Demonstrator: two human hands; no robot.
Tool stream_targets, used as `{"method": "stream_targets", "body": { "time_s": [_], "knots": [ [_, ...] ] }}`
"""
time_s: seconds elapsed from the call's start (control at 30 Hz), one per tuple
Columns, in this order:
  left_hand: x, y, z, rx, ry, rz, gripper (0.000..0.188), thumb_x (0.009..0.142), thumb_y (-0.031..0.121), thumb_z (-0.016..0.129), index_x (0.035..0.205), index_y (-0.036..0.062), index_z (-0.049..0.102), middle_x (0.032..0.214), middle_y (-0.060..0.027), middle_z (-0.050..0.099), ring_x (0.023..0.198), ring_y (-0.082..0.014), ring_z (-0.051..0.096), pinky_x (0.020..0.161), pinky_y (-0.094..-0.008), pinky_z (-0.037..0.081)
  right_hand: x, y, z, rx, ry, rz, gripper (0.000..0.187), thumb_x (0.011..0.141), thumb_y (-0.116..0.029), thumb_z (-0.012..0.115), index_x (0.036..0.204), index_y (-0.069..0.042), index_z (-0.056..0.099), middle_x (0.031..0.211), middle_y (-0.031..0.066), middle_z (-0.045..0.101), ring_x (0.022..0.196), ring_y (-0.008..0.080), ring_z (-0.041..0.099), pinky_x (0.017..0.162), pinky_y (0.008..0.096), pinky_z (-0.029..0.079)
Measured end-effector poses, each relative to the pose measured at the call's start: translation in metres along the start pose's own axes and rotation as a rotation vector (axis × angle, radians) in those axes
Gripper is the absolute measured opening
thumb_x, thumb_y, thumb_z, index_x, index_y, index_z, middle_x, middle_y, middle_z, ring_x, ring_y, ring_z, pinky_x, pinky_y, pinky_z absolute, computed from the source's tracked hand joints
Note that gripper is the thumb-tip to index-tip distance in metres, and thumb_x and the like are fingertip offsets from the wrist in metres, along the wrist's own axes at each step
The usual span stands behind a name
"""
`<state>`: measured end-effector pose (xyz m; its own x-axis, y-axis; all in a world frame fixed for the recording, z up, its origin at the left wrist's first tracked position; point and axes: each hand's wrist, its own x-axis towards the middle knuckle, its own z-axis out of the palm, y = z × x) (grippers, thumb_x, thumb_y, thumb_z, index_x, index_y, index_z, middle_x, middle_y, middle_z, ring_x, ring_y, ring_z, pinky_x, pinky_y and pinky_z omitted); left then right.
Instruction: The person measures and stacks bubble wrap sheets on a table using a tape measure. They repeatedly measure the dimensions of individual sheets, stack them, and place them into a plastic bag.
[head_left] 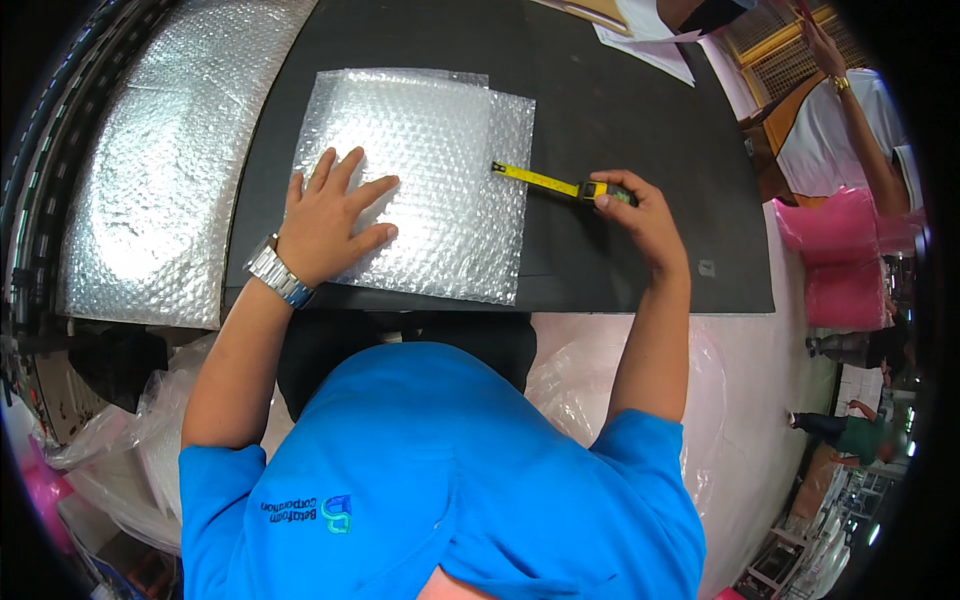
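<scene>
Two or more overlapping pieces of clear bubble wrap (440, 210) lie flat on a black tabletop (600, 90). My left hand (330, 218), with a metal watch at the wrist, rests on their left side, fingers spread flat. My right hand (643, 215) grips a yellow and black tape measure (612, 194) over the table to the right. A short length of yellow blade (535, 178) is pulled out to the left, and its hooked end lies over the right part of the bubble wrap.
A long bubble wrap sheet (165, 170) covers the left side beside dark rollers. Papers (650, 50) lie at the far right corner. Another person's arm (865, 140) and pink wrapped material (840, 260) are off to the right. Clear plastic film (150, 440) lies below the table at left.
</scene>
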<state>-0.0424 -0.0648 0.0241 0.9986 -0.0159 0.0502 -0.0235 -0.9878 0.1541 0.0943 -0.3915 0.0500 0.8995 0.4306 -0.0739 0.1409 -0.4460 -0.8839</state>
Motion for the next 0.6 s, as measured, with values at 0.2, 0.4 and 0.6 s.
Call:
{"method": "stream_targets", "body": {
  "time_s": [0.2,0.4,0.6],
  "knots": [
    [0.000,0.003,-0.002,0.004,-0.017,-0.020,0.052,0.073,0.049,0.056,0.120,0.0276,0.049,0.136,-0.0132,0.029,0.128,-0.0362,0.019,0.098,-0.0590,0.016,0.015,0.007,0.003,0.044,-0.085,-0.013,0.031,0.072,-0.022,0.064,0.098,-0.005,0.061,0.080,0.0013,0.055,0.075,0.0100,0.048,0.070,0.0223,0.037],
    [0.001,0.002,0.001,0.004,-0.001,-0.013,0.051,0.072,0.050,0.056,0.119,0.0309,0.049,0.137,-0.0129,0.029,0.129,-0.0349,0.019,0.098,-0.0581,0.017,0.014,0.008,0.000,0.027,-0.078,-0.013,0.031,0.071,-0.021,0.065,0.098,-0.006,0.061,0.080,0.0019,0.056,0.075,0.0095,0.048,0.069,0.0221,0.038],
    [0.002,0.004,-0.002,0.018,-0.040,-0.024,0.054,0.073,0.051,0.056,0.121,0.0281,0.048,0.137,-0.0132,0.028,0.128,-0.0358,0.019,0.099,-0.0568,0.016,0.015,0.010,0.000,0.029,-0.083,-0.037,0.032,0.070,-0.021,0.066,0.098,-0.005,0.062,0.081,0.0020,0.056,0.076,0.0096,0.049,0.071,0.0220,0.038]
  ]
}}
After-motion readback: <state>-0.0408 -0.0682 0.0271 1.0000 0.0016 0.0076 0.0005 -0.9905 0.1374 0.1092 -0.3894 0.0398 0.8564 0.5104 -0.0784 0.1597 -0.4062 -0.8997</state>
